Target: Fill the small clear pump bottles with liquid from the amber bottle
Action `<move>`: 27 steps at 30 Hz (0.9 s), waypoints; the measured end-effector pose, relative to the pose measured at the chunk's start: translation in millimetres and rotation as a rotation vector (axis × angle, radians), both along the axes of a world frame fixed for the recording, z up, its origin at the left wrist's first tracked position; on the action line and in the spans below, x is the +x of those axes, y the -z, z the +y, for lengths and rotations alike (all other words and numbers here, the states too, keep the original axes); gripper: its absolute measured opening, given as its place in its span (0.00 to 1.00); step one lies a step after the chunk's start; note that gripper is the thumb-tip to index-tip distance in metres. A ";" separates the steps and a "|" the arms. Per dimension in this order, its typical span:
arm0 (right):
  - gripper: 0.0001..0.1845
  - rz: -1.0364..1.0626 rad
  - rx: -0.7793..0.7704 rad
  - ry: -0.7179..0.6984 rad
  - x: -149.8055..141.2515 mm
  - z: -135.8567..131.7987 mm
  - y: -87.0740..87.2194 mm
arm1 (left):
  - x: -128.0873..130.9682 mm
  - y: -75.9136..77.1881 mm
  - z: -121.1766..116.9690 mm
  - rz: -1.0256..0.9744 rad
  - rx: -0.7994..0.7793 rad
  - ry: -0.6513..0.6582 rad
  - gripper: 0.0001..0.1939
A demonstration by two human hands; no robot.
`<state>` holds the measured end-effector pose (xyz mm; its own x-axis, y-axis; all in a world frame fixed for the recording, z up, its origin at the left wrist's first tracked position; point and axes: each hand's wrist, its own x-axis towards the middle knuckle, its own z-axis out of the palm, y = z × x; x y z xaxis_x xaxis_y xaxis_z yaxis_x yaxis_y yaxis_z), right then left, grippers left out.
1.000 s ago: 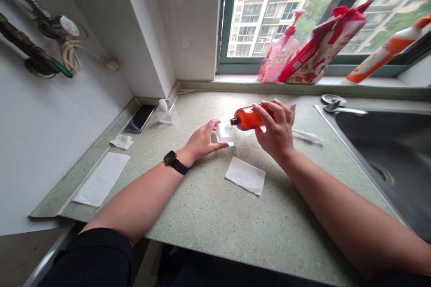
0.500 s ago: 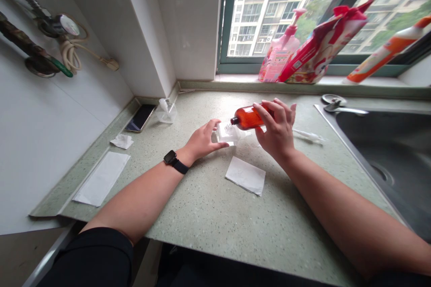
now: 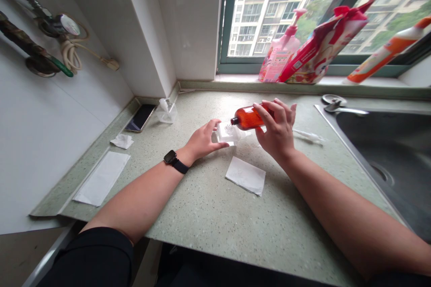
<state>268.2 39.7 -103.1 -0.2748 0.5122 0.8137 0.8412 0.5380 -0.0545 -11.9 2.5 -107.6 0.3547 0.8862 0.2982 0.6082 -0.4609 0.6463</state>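
My right hand [image 3: 278, 128] is wrapped round an amber bottle [image 3: 247, 118], which lies almost level with its open neck pointing left. Just below that neck sits a small clear square container [image 3: 226, 133] on the green speckled counter [image 3: 208, 206]. Thumb and fingers of my left hand [image 3: 202, 140] grip the container's left side; a black watch is on that wrist. A folded white tissue [image 3: 245, 175] lies on the counter in front of both hands.
A steel sink [image 3: 387, 157] with a tap fills the right. On the windowsill stand a pink pump bottle [image 3: 281, 51], a red pouch [image 3: 319, 45] and an orange bottle [image 3: 384, 54]. A phone [image 3: 140, 118], a clear pump head [image 3: 166, 111] and white paper [image 3: 102, 178] lie at left.
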 end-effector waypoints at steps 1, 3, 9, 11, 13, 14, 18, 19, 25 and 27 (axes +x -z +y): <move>0.52 0.001 0.004 -0.004 0.0 0.1 -0.1 | 0.1 -0.1 0.0 0.001 -0.003 0.001 0.44; 0.52 0.002 0.009 -0.010 0.1 0.2 -0.1 | 0.2 -0.4 -0.2 0.001 -0.009 0.005 0.44; 0.51 -0.006 0.007 -0.007 0.5 0.3 -0.5 | 0.4 0.3 -0.5 -0.017 0.005 0.005 0.43; 0.51 -0.005 0.005 -0.008 0.5 0.1 -0.8 | 0.4 0.4 -0.2 -0.019 0.004 0.006 0.43; 0.52 -0.003 0.002 -0.009 0.5 0.0 -1.0 | 0.4 0.2 0.0 -0.016 -0.001 0.008 0.44; 0.52 -0.004 0.002 -0.008 0.5 -0.1 -1.1 | 0.4 0.1 0.1 -0.014 -0.006 0.010 0.44; 0.52 -0.012 0.001 -0.002 0.4 0.0 -1.0 | 0.3 -0.3 -0.2 -0.011 -0.013 0.008 0.44; 0.52 -0.013 0.002 -0.002 0.4 0.0 -0.9 | 0.3 -0.3 -0.3 -0.010 -0.012 0.007 0.44; 0.51 -0.017 -0.012 0.005 0.5 -0.6 -1.6 | 0.2 -0.1 -1.0 -0.012 -0.014 0.010 0.44; 0.51 -0.020 -0.030 0.014 0.6 -0.8 -2.1 | 0.3 -0.4 -1.2 -0.017 -0.014 0.011 0.44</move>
<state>268.8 38.8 -100.9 -0.2835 0.5406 0.7921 0.8499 0.5241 -0.0535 -11.6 1.3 -107.2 0.3592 0.8863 0.2924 0.5919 -0.4586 0.6629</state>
